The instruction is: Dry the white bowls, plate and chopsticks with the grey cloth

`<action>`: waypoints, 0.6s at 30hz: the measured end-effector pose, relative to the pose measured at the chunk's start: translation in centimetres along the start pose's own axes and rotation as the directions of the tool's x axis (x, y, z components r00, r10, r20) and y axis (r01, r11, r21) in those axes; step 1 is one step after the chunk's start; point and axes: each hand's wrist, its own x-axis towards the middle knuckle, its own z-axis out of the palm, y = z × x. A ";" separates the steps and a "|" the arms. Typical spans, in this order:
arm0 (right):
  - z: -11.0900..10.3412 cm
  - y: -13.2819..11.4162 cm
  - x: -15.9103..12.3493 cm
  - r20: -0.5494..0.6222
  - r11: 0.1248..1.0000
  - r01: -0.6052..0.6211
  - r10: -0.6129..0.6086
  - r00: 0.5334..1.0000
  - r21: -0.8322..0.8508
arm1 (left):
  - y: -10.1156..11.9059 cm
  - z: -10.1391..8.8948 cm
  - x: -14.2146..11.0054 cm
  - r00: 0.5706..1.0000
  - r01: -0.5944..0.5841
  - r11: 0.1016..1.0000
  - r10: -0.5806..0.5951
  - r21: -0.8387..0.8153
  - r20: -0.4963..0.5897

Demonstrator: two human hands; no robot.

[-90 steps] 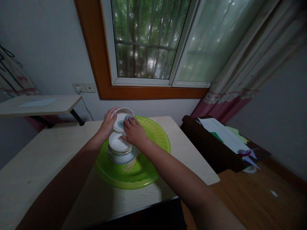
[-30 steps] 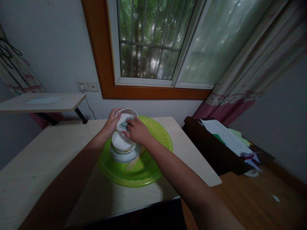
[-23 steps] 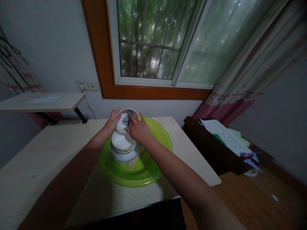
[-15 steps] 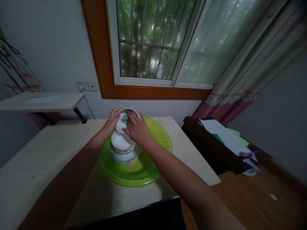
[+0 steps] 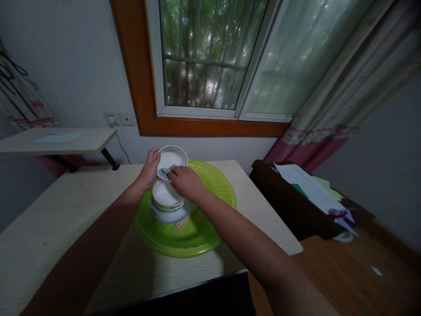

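Observation:
My left hand [image 5: 151, 169] grips the left rim of a white bowl [image 5: 173, 156], which is tilted so its inside faces me. At the bowl's near edge my right hand [image 5: 184, 179] holds a grey-blue cloth [image 5: 166, 170] against the inner wall, fingers closed on it. Just below the raised bowl stands a stack of white bowls [image 5: 167, 193] on a white plate [image 5: 171, 215]. Several wooden chopsticks [image 5: 183, 221] lie to the right of the plate. All of these rest in a round green plastic basket [image 5: 184, 251].
The basket stands on a pale wooden table [image 5: 98, 193]. A raised shelf [image 5: 88, 136] on black legs is at the left, with a paper sheet on it. Wall sockets [image 5: 119, 118] and a window [image 5: 213, 57] are behind. Papers [image 5: 309, 188] lie on a dark surface at right.
The right hand has slid the cloth from the bowl's middle down to its near edge, with fingers now closed together. The bowl has risen and tilted slightly.

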 end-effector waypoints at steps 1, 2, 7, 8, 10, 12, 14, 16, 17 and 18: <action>0.0 0.1 0.1 0.000 1.000 0.000 0.000 1.000 -0.004 | 0.1 0.1 0.0 1.000 0.001 1.000 -0.001 -0.007 0.008; 0.0 0.1 0.2 0.000 1.000 -0.005 0.005 1.000 -0.006 | 0.1 0.1 -0.1 1.000 -0.002 1.000 0.002 -0.008 0.020; -0.1 0.4 0.2 -0.011 1.000 -0.011 0.011 1.000 -0.026 | 0.6 0.3 -0.2 0.995 0.014 1.000 -0.012 -0.016 0.097; -0.2 0.5 0.2 -0.017 0.999 -0.004 0.003 1.000 -0.033 | 0.7 0.3 -0.3 0.993 0.032 0.999 -0.029 -0.023 0.114; -0.5 0.9 0.0 -0.036 0.999 0.005 -0.007 0.999 -0.045 | 0.9 0.2 -0.4 0.990 0.064 0.997 -0.058 -0.044 0.128; -0.7 1.4 -0.2 -0.063 0.998 -0.005 0.001 0.998 -0.057 | 1.1 0.0 -0.5 0.992 0.083 0.994 -0.075 -0.072 0.105; -0.8 1.8 -0.3 -0.093 0.998 -0.028 0.022 0.995 -0.064 | 1.2 -0.2 -0.5 0.993 0.105 0.989 -0.098 -0.103 0.071; -0.8 2.1 -0.4 -0.118 0.997 -0.045 0.037 0.992 -0.061 | 1.3 -0.3 -0.5 0.990 0.141 0.981 -0.137 -0.134 0.037; -0.8 2.3 -0.4 -0.130 0.997 -0.047 0.040 0.991 -0.054 | 1.3 -0.4 -0.4 0.987 0.160 0.976 -0.158 -0.147 0.020; -0.8 2.4 -0.4 -0.140 0.998 -0.044 0.038 0.989 -0.047 | 1.2 -0.5 -0.4 0.984 0.174 0.972 -0.176 -0.156 -0.001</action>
